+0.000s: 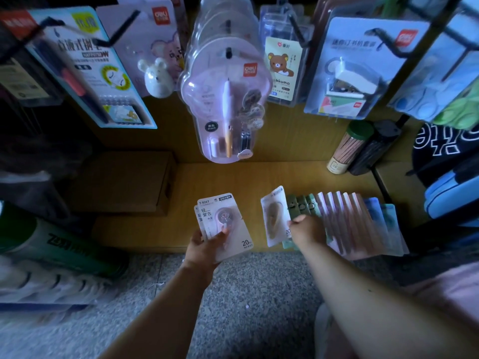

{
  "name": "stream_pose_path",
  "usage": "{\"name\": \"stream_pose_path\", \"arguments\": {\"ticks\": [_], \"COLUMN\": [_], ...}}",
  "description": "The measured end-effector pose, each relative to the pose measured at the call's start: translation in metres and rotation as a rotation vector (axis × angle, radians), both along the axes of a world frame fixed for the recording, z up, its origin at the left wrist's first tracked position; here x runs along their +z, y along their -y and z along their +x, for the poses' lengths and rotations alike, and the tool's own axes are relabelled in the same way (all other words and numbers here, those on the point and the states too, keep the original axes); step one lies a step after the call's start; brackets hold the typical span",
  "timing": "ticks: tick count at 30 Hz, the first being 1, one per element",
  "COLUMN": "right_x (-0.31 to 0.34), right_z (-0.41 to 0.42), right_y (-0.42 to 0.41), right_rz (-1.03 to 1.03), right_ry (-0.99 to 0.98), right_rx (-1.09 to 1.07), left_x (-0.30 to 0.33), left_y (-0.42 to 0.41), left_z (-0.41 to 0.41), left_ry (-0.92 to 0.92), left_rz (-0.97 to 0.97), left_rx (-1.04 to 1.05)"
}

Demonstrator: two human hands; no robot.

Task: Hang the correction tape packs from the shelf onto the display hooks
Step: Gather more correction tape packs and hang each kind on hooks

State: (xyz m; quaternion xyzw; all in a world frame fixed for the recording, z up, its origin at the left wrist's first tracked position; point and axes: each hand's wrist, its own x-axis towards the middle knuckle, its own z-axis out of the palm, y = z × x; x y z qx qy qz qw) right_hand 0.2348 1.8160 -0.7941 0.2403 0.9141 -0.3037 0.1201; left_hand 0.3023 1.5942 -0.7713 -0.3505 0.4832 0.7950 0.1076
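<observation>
In the head view, a small stack of correction tape packs [223, 224] is being gripped by the left hand [207, 244] above the shelf's [181, 193] front edge. One pack [275, 216] is being pinched upright by the right hand [307, 229] beside the fanned row of packs [357, 224]. Bare shelf is lying open between the hands.

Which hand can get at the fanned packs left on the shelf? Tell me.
Probably the right hand: it sits right beside the fanned packs, though its fingers already pinch one pack. The left hand is full.
</observation>
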Motion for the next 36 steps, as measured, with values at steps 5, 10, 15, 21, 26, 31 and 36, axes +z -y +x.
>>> {"name": "stream_pose_path", "arguments": {"ticks": [5, 10, 15, 21, 26, 31, 36], "right_x": [0.018, 0.044, 0.063, 0.079, 0.100, 0.129, 0.151], "right_z": [-0.004, 0.006, 0.019, 0.042, 0.057, 0.078, 0.094], "right_y": [0.010, 0.018, 0.026, 0.028, 0.028, 0.034, 0.035], "right_rz": [-0.343, -0.611, -0.696, -0.729, -0.751, -0.810, -0.916], "right_ry": [-0.123, -0.085, -0.048, -0.048, -0.021, -0.021, -0.053], "right_rx": [-0.069, 0.035, 0.120, 0.177, 0.246, 0.285, 0.285], "left_x": [0.007, 0.019, 0.037, 0.055, 0.077, 0.102, 0.127], "left_y": [0.003, 0.005, 0.005, 0.005, 0.005, -0.001, -0.010], "left_z": [0.003, 0.009, 0.017, 0.034, 0.052, 0.069, 0.085], "left_ry": [0.002, -0.022, -0.065, -0.183, -0.226, -0.255, -0.337], "left_rz": [-0.074, -0.135, -0.130, -0.091, -0.024, -0.065, -0.080], "left_rx": [0.064, 0.083, 0.021, -0.053, -0.107, -0.169, -0.197]}}
